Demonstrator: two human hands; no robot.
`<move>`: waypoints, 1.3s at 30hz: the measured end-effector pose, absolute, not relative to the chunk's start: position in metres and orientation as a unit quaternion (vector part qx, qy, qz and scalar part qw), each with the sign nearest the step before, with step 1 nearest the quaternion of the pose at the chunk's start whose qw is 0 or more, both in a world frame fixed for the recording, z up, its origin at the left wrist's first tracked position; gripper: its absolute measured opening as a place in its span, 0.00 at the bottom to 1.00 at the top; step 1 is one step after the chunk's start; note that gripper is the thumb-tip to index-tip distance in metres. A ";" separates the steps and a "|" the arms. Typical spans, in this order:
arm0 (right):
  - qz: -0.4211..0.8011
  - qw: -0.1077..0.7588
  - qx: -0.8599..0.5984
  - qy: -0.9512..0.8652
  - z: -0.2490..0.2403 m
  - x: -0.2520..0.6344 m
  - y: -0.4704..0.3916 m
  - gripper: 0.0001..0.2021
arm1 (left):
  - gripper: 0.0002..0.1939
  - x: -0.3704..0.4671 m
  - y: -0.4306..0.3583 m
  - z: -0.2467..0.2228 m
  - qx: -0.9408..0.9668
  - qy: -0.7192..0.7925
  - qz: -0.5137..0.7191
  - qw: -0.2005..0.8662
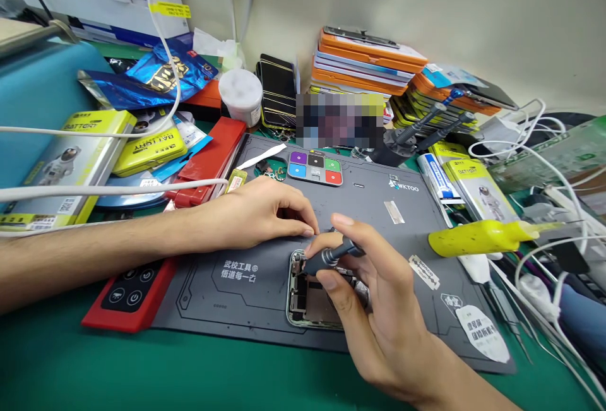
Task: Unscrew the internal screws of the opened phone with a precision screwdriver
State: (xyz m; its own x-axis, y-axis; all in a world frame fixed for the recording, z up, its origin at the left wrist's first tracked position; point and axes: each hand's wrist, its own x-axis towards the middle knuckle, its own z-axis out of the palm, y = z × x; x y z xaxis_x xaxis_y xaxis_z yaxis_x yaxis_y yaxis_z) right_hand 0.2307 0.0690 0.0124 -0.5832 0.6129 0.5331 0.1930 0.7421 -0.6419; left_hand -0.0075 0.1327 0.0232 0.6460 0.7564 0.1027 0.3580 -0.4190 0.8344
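Observation:
An opened phone (315,303) lies on the grey repair mat (213,310), its inner parts showing. My right hand (379,297) grips a dark screwdriver (331,256) between thumb and fingers, tilted low over the phone's upper left part; its tip is hard to make out. Just beyond the phone's far edge is my left hand (269,212), thumb and forefinger closed together close to the mat. Whatever is between those fingertips, if anything, is too small to tell. My right hand covers the phone's right side.
A coloured screw tray (315,168), a razor blade (424,272) and a yellow bottle (478,237) are around the mat. Behind stand a screwdriver holder (391,149) and stacked orange boxes (369,60). Battery boxes (71,165) lie left, where a white cable (113,190) crosses above my forearm.

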 end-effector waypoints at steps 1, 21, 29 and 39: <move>0.260 0.390 -0.229 -0.853 0.013 0.230 0.070 0.40 | 0.07 -0.007 0.133 0.023 0.808 0.343 0.242 0.414; 0.256 0.366 -0.187 -0.875 0.022 0.231 0.074 0.43 | 0.06 -0.005 0.132 0.025 0.811 0.343 0.244 0.406; 0.230 0.375 -0.229 -0.868 0.019 0.229 0.071 0.43 | 0.08 -0.006 0.133 0.024 0.811 0.334 0.247 0.412; 0.252 0.401 -0.273 -0.837 0.014 0.229 0.068 0.39 | 0.10 -0.005 0.132 0.028 0.803 0.346 0.238 0.423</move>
State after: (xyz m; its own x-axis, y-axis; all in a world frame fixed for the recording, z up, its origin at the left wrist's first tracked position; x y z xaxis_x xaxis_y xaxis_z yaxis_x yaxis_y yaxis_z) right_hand 0.2288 0.0683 0.0141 -0.5295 0.6592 0.5339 0.2551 0.7240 -0.6409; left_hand -0.0051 0.1320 0.0277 0.6477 0.7567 0.0893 0.3539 -0.4026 0.8442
